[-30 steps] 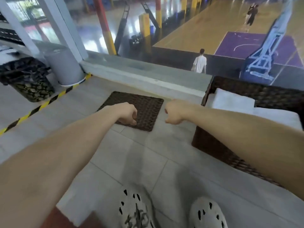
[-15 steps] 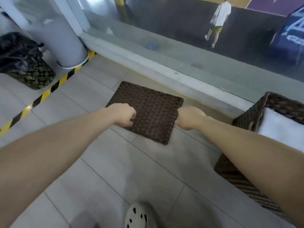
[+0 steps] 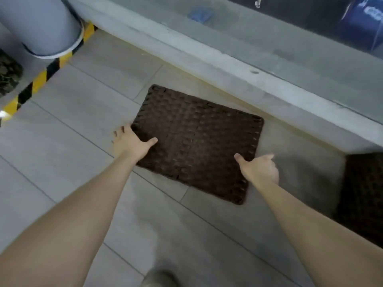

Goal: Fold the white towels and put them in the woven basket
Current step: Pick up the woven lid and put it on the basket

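Our left grip [image 3: 130, 142] and right grip [image 3: 259, 169] are bare, and so are both forearms [image 3: 78, 220] along their whole visible length, down to the lower corners of the view. At the bottom edge we make out the rounded toe of one shoe [image 3: 159, 279], greyish and blurred.

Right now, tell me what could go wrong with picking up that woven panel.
The panel lies flat on the tiles, so the open left hand and right hand may slip off its edges. They sit at uneven spots, so it could tilt once lifted. The basket stands close on the right; a swing might knock it.
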Demonstrator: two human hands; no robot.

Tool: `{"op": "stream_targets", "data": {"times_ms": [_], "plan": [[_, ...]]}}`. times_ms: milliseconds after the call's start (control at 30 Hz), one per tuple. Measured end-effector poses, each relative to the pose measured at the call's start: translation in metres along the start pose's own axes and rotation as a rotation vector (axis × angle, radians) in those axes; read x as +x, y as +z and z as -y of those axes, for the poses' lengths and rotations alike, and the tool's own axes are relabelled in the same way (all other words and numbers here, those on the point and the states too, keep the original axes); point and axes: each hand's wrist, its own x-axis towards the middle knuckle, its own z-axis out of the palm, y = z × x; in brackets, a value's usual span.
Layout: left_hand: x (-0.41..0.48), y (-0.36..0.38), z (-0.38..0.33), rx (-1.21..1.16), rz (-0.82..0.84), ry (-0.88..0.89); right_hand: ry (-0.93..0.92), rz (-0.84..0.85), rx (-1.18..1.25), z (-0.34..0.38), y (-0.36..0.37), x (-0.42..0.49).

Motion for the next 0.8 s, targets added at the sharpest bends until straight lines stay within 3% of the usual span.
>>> {"op": "stream_targets", "data": {"times_ms": [133,300,533,800], "plan": [[0.006,0.005,0.007,-0.150,0.070,-0.028,0.059,-0.061,0.061,0.005,0.011,-0.004],[-0.013,-0.017,0.033,-0.369,0.120,-0.101,0.022,-0.009,0.202,0.001,-0.018,-0.028],[-0.121,-0.129,0.007,-0.456,0.067,-0.044,-0.081,0.020,0.220,-0.019,-0.137,-0.123],[-0.266,-0.271,-0.094,-0.360,0.195,0.157,0.124,0.005,0.288,-0.121,-0.302,-0.249]]}}
